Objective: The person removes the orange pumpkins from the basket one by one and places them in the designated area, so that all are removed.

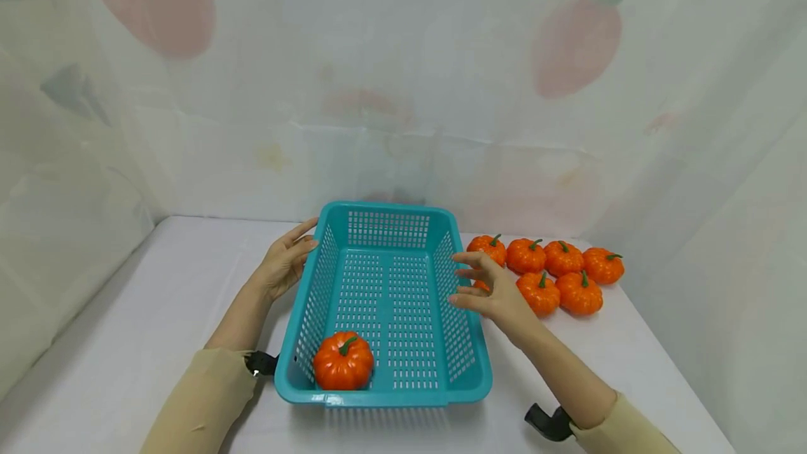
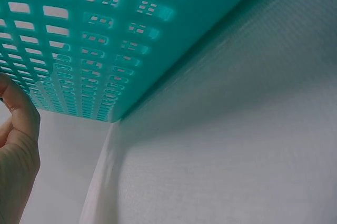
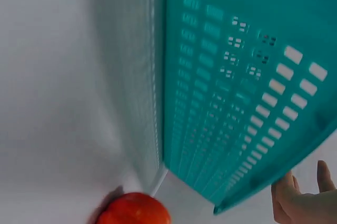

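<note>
A turquoise plastic basket [image 1: 384, 289] with slotted walls rests on the white table. Inside it, at the near left corner, lies one orange toy pumpkin [image 1: 343, 361] with a green stem. My left hand [image 1: 285, 263] is at the basket's far left side, its fingertips against the outer rim. In the left wrist view, the left hand [image 2: 18, 150] shows beside the slotted wall. Over on the right, my right hand [image 1: 494, 294] has its fingers spread and lightly bent at the right rim. The right wrist view has that hand [image 3: 305, 200] just past the rim, thumb apart.
Several more toy pumpkins [image 1: 580, 293] sit in rows on the table right of the basket, one partly hidden behind my right hand. A white cloth covers the table [image 1: 157, 314]. Pale printed curtains [image 1: 403, 90] hang at the back and both sides.
</note>
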A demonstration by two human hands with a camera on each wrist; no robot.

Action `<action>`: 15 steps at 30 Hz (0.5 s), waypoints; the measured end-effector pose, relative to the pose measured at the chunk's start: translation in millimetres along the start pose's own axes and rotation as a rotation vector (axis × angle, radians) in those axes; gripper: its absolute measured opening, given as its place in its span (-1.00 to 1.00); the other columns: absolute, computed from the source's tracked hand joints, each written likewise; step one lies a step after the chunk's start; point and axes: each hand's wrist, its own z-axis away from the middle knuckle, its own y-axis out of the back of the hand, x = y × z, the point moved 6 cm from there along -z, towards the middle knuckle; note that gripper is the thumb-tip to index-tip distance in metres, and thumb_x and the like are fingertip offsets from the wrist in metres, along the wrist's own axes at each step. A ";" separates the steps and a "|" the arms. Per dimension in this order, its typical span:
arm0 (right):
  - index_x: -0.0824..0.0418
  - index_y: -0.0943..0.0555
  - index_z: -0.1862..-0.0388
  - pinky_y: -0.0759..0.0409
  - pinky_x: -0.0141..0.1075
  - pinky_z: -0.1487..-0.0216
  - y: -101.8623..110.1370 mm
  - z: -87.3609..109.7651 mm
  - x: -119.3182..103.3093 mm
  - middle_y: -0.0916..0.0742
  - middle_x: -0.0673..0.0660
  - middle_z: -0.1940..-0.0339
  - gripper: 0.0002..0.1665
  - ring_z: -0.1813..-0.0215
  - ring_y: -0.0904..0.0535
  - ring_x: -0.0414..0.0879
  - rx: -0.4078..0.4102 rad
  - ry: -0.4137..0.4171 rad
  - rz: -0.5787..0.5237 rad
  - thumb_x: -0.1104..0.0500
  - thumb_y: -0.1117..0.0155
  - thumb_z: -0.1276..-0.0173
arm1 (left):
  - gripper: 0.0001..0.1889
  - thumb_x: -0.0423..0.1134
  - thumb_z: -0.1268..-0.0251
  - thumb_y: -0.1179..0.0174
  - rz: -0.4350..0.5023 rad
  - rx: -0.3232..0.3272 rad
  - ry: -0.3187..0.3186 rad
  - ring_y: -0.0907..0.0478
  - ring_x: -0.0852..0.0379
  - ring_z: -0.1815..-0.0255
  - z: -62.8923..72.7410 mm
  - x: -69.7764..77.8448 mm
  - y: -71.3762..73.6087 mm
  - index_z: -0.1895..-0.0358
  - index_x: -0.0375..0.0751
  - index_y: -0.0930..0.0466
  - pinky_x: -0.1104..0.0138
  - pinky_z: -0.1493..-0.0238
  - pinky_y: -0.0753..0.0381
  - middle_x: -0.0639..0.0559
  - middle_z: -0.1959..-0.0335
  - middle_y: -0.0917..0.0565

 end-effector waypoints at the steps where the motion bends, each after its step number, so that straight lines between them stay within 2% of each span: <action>1: 0.07 -0.34 -0.40 -0.57 0.05 -0.34 -5.0 -1.2 -0.8 -0.41 0.26 -0.45 -0.26 -0.43 -0.37 0.30 -0.024 -0.006 0.000 0.11 -0.37 -0.24 | -0.33 -0.46 -0.53 0.11 0.000 0.003 0.000 -0.65 0.29 0.39 -0.2 0.0 0.3 -0.59 -0.24 0.14 0.50 0.33 -0.73 0.07 0.21 -0.53; 7: -0.02 -0.36 -0.39 -0.60 0.10 -0.29 -33.0 -8.2 -6.8 -0.43 0.21 -0.45 -0.21 -0.37 -0.47 0.26 -0.114 -0.056 -0.007 0.08 -0.44 -0.18 | -0.33 -0.46 -0.53 0.10 0.003 0.003 0.000 -0.65 0.29 0.39 -1.1 -1.1 1.7 -0.60 -0.23 0.14 0.50 0.33 -0.73 0.07 0.21 -0.54; 15: -0.03 -0.39 -0.37 -0.67 -0.02 -0.22 -69.9 -18.2 -11.6 -0.46 0.04 -0.42 -0.16 -0.37 -0.45 0.19 -0.241 -0.101 -0.032 0.08 -0.54 -0.11 | -0.33 -0.46 -0.53 0.09 0.007 0.008 -0.002 -0.66 0.29 0.39 -1.9 -1.1 2.3 -0.60 -0.23 0.14 0.49 0.34 -0.73 0.08 0.21 -0.56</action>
